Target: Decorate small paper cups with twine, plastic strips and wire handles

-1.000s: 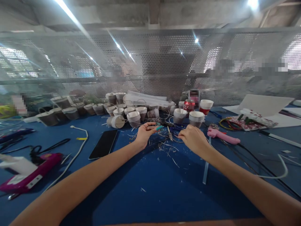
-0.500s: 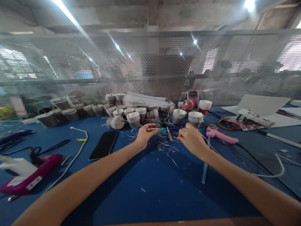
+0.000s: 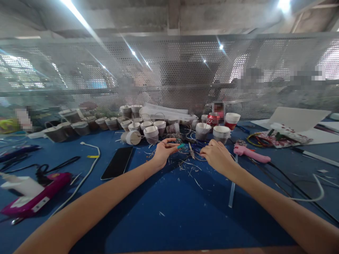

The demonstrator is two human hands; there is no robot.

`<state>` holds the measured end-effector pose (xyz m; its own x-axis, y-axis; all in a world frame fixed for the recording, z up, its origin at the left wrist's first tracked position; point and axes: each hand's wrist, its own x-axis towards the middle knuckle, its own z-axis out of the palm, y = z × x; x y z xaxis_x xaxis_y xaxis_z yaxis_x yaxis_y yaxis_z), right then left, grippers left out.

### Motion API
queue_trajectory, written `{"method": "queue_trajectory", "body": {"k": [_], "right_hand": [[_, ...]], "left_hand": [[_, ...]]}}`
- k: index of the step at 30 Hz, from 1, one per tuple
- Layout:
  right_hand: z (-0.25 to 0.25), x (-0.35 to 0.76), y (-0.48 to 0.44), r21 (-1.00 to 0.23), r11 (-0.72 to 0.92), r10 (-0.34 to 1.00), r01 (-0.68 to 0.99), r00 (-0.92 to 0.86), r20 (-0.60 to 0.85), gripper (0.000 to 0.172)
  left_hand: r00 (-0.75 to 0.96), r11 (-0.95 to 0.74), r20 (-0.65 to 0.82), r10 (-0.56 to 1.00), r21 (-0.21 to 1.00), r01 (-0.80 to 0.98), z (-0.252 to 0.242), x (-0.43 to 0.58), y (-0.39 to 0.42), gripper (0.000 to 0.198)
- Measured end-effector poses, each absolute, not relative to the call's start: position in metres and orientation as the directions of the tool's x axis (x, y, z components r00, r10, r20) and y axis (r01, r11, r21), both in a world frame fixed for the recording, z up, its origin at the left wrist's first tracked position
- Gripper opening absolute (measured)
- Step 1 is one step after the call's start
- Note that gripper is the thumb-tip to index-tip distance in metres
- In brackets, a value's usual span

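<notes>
Near the middle of the blue table, my left hand (image 3: 163, 154) is closed on a small teal tool (image 3: 181, 146), whose tip points right. To its right, my right hand (image 3: 217, 155) has its fingers curled together; thin twine seems to run from them, but what they pinch is too small to make out. Between the hands lies a small knotted piece of twine (image 3: 191, 151). Loose fibres and scraps (image 3: 189, 165) are scattered below and around it. Just behind my hands stand twine-wrapped cups (image 3: 150, 134) with white rims.
A black phone (image 3: 118, 163) lies left of my left forearm. A pink glue gun (image 3: 251, 154) and a clear stick (image 3: 232, 190) are at the right. A magenta power strip (image 3: 39, 197) sits far left. Behind stand a red can (image 3: 212, 119) and stacked paper cups (image 3: 232, 120).
The whole view has shifted slightly, with objects a little further right. My hands hold nearly the same pose, and the knotted twine between them has turned slightly.
</notes>
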<state>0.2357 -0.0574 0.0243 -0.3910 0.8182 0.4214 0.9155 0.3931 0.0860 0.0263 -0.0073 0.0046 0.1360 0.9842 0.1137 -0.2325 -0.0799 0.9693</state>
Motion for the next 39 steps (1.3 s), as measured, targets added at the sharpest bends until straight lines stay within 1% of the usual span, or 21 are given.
{"method": "queue_trajectory", "body": {"k": [3, 7, 10, 14, 18, 22, 26, 29, 31, 34, 36, 39], "right_hand": [[0.025, 0.235, -0.058, 0.063, 0.393, 0.825, 0.917, -0.382, 0.416, 0.012], [0.024, 0.236, -0.056, 0.018, 0.412, 0.801, 0.911, -0.372, 0.47, 0.018], [0.025, 0.236, -0.056, -0.008, 0.405, 0.801, 0.914, -0.351, 0.485, 0.017], [0.028, 0.236, -0.058, 0.001, 0.402, 0.796, 0.916, -0.35, 0.493, 0.016], [0.028, 0.237, -0.059, 0.02, 0.406, 0.778, 0.914, -0.357, 0.516, 0.017], [0.025, 0.235, -0.059, 0.047, 0.386, 0.774, 0.921, -0.352, 0.527, 0.02], [0.023, 0.228, -0.061, 0.041, 0.351, 0.792, 0.935, -0.321, 0.52, 0.022], [0.021, 0.221, -0.064, 0.042, 0.314, 0.808, 0.948, -0.291, 0.512, 0.023], [0.02, 0.216, -0.067, 0.05, 0.284, 0.813, 0.958, -0.268, 0.516, 0.024], [0.019, 0.211, -0.069, 0.057, 0.251, 0.817, 0.966, -0.243, 0.524, 0.025], [0.018, 0.209, -0.071, 0.061, 0.24, 0.815, 0.969, -0.236, 0.529, 0.025], [0.017, 0.208, -0.074, 0.071, 0.242, 0.811, 0.968, -0.242, 0.533, 0.022]], "left_hand": [[0.127, -0.094, 0.128, 0.984, 0.966, -0.242, 0.005, 0.026, -0.007, 0.039], [0.122, -0.096, 0.13, 0.984, 0.963, -0.253, 0.006, 0.027, -0.008, 0.037], [0.129, -0.087, 0.122, 0.984, 0.965, -0.248, 0.007, 0.027, -0.009, 0.035], [0.159, -0.066, 0.105, 0.982, 0.97, -0.232, 0.007, 0.026, -0.01, 0.038], [0.187, -0.039, 0.082, 0.979, 0.974, -0.224, 0.008, 0.026, -0.012, 0.048], [0.169, -0.027, 0.065, 0.983, 0.976, -0.217, 0.009, 0.028, -0.013, 0.051], [0.122, -0.015, 0.04, 0.992, 0.98, -0.201, 0.006, 0.029, -0.01, 0.05], [0.061, -0.012, 0.026, 0.998, 0.976, -0.219, 0.003, 0.031, -0.008, 0.053], [-0.021, -0.031, 0.026, 0.999, 0.965, -0.262, 0.001, 0.033, -0.007, 0.06], [-0.132, -0.072, 0.033, 0.991, 0.95, -0.304, -0.002, 0.037, -0.008, 0.076], [-0.183, -0.106, 0.054, 0.982, 0.95, -0.293, -0.001, 0.039, -0.009, 0.087], [-0.251, -0.183, 0.124, 0.96, 0.956, -0.228, 0.002, 0.041, -0.01, 0.097]]}}
